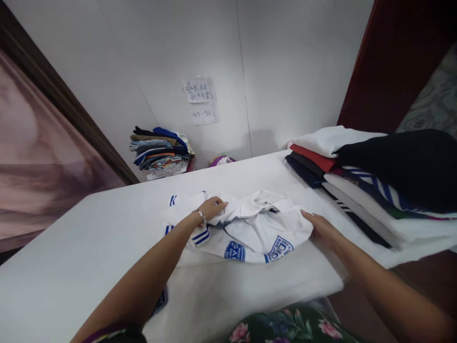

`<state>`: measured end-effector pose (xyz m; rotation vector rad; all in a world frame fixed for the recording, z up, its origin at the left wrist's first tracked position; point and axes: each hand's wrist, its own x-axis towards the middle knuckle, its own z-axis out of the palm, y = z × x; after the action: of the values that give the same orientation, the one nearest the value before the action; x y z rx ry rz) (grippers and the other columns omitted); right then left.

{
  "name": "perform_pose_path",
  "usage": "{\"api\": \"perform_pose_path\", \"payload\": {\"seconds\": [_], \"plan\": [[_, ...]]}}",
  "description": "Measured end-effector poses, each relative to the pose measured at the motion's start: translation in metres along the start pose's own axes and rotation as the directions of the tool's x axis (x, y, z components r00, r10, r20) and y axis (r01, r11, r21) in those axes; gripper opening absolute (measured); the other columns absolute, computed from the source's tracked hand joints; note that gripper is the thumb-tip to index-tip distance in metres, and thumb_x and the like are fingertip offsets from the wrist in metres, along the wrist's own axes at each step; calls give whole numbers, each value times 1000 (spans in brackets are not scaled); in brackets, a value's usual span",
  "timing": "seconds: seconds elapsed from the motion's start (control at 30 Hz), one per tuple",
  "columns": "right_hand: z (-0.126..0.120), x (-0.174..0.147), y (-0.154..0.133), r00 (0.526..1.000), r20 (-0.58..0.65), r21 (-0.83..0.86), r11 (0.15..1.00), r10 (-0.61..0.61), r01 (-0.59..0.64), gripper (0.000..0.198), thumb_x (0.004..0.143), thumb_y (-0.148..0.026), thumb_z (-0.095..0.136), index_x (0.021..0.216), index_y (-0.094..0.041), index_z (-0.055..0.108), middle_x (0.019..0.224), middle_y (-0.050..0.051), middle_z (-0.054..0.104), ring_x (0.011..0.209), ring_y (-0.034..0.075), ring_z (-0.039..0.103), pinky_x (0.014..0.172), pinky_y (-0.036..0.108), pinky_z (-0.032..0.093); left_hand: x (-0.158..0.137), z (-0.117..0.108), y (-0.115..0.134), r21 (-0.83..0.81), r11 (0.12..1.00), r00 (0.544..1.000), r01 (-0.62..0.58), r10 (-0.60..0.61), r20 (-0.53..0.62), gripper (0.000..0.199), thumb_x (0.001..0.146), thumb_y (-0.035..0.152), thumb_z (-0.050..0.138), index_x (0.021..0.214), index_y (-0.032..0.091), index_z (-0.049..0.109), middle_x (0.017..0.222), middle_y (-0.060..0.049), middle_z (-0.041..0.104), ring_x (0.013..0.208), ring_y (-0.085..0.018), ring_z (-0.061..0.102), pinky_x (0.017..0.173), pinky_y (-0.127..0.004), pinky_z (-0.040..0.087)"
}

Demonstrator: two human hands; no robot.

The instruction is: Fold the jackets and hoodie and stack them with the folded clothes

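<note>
A crumpled white top (250, 224) with blue stripes and blue printed lettering lies spread sideways on the table. Its striped ends point left, and folds bunch up along its middle. My left hand (213, 208), with a silver bracelet at the wrist, grips the cloth left of centre with bent fingers. At the garment's right end, my right hand (319, 225) pinches the edge, thumb on top and the other fingers mostly hidden beneath. Under the top lies a pale cloth (271, 281) reaching toward the table's near edge.
Folded clothes (350, 190) are piled at the right, with a black garment (403, 162) on top. Behind the table's far edge stands another clothes stack (160, 150). A dark phone-like object (161, 301) shows beside my left forearm. Handwritten papers (202, 97) hang on the wall.
</note>
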<state>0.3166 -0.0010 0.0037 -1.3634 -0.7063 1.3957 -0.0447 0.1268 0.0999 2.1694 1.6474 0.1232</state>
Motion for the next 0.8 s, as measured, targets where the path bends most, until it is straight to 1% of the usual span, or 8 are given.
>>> {"api": "perform_pose_path", "payload": {"seconds": [0.07,0.13,0.3,0.4,0.53,0.67,0.73,0.8], "plan": [[-3,1,-3,1000,2,-24,1000,18,-17,35,71,-37,72,99,-17,64,93,11,73,79,24,68,70,34,54,7,2,-1,37,997,998,62,-63,21,49,77,51,51,114,20,60,111,-6,68,95,-20,64,76,-25,48],[-8,1,-6,1000,-7,-86,996,6,-6,33,71,-36,72,98,-18,66,93,10,73,80,24,68,71,33,53,13,3,0,65,996,996,56,-60,59,58,68,51,62,117,19,59,107,-6,70,96,-21,65,76,-25,48],[-27,3,-13,999,-6,-229,973,-42,39,23,71,-35,69,87,-19,69,86,6,73,76,20,66,69,30,53,17,-6,7,148,987,995,57,-69,78,40,55,43,74,87,21,69,92,-6,72,88,-25,66,73,-28,49],[-31,8,-22,998,1,-267,962,-58,56,20,71,-32,68,85,-18,69,81,5,73,72,19,65,65,28,52,15,-25,12,184,978,995,96,-89,-46,32,62,38,69,88,20,67,94,-8,71,90,-27,65,73,-30,49],[-23,19,-58,997,-3,-224,972,-74,71,11,70,-21,68,80,-18,69,76,5,71,66,16,63,61,26,51,6,-73,23,150,976,956,155,-110,-272,29,79,36,54,100,17,61,92,-7,70,89,-22,64,74,-29,48],[-5,24,-128,976,-23,-154,965,-217,211,11,68,-7,65,73,-16,67,66,3,69,55,12,59,52,23,50,-5,-135,40,18,988,843,155,-123,-523,30,82,37,52,99,14,57,84,-3,68,76,-16,63,71,-26,48],[7,19,-171,945,-27,-159,935,-325,317,13,70,-4,62,77,-13,68,68,3,70,56,11,61,54,23,50,-13,-168,50,-15,995,743,94,-80,-665,32,81,36,54,100,11,56,89,-4,66,80,-15,62,74,-27,47],[17,11,-215,879,-56,-215,865,-474,453,18,77,-8,55,89,-5,68,82,8,72,65,11,63,57,22,46,-25,-199,65,17,999,607,46,-15,-794,35,81,36,54,99,6,54,95,-4,63,92,-17,59,82,-32,45]]}}
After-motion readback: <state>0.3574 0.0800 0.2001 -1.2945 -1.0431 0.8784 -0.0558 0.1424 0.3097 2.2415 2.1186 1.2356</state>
